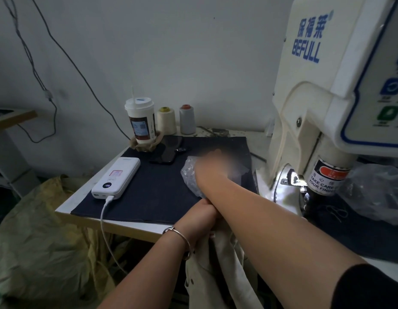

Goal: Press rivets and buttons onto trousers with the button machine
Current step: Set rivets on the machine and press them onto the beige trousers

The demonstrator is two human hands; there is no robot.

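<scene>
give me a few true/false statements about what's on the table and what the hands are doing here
1. The white power bank has a cable plugged into it. True.
2. The right hand rests on the machine's control panel. False: it reaches over the clear plastic bag on the dark cloth.
3. Two thread cones stand beside the lidded cup. True.
4. The left hand holds the cup. False: it sits at the table edge by the beige trousers, under the right forearm.
5. The machine reads BEFULL. True.
</scene>
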